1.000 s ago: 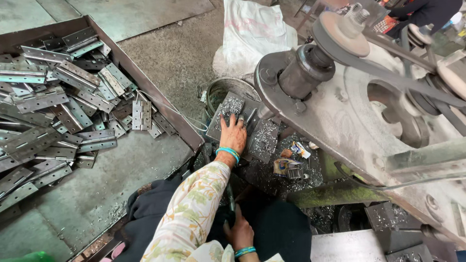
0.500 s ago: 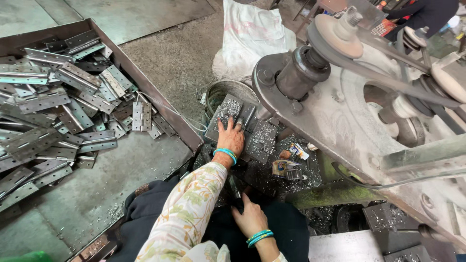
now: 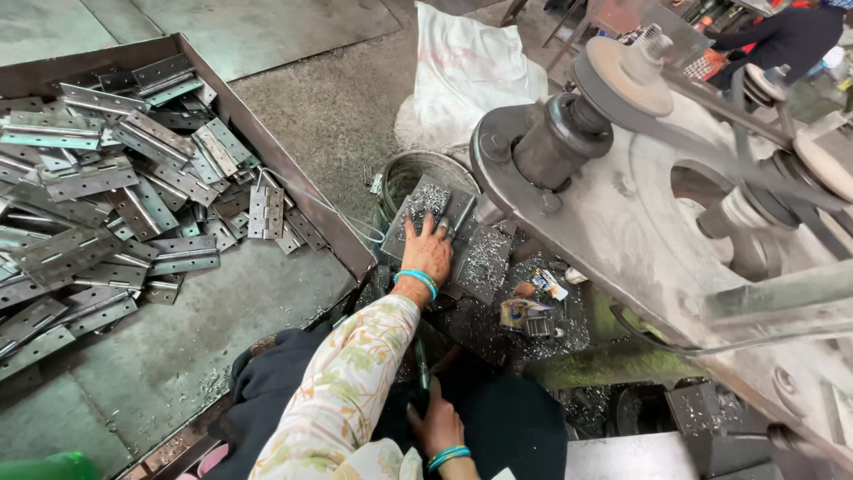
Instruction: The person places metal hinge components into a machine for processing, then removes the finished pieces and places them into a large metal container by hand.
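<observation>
left hand (image 3: 428,252) lies flat and spread on the metal plate (image 3: 425,206) under it, right hand (image 3: 437,425) grips a thin tool (image 3: 421,364) near my lap; i'd say sharp shavings (image 3: 484,258) beside the fingers could cut.

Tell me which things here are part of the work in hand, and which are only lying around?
In the work:
- left hand, flat on a grey metal plate strewn with shavings
- right hand, low by the lap

Lying around:
- hinges in the tray
- white sack
</observation>
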